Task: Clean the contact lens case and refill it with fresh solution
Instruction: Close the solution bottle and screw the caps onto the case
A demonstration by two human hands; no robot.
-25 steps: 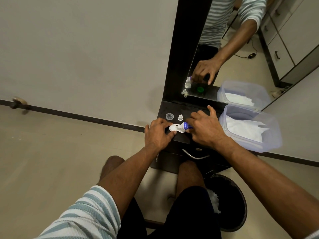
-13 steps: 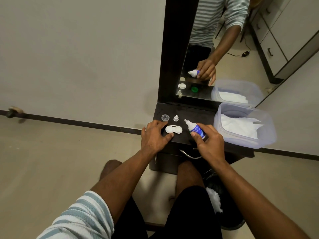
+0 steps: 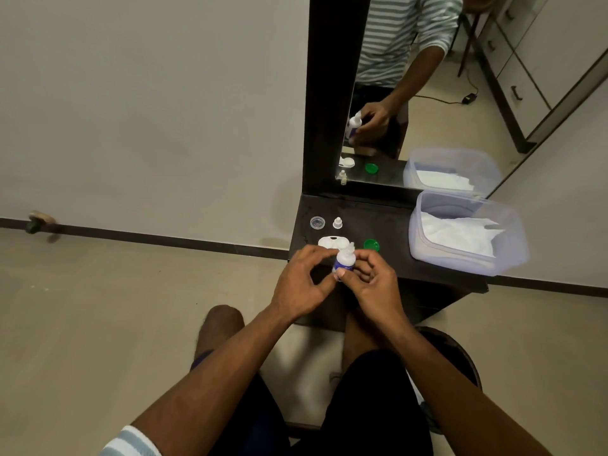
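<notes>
A translucent rectangular plastic tub (image 3: pixel 513 255) on the dark vanity shelf (image 3: pixel 388 218) holds crumpled white tissue (image 3: pixel 457 233). The flat white contact lens case (image 3: pixel 330 241) lies open on the shelf just beyond the fingertips, a green round cap (image 3: pixel 371 245) beside it. The right hand (image 3: pixel 375 284) grips a small white solution bottle with a blue label (image 3: pixel 344 260) upright (nozzle up), while the left hand (image 3: pixel 302 284) curls its fingers loosely against the bottle's side.

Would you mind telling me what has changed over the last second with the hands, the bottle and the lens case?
The right hand drew the solution bottle back from the lens case and turned it upright. The left hand let go of the case and came up beside the bottle. A green cap now shows on the shelf. The case, clear cap, small white cap and tissue tub stayed put.
</notes>
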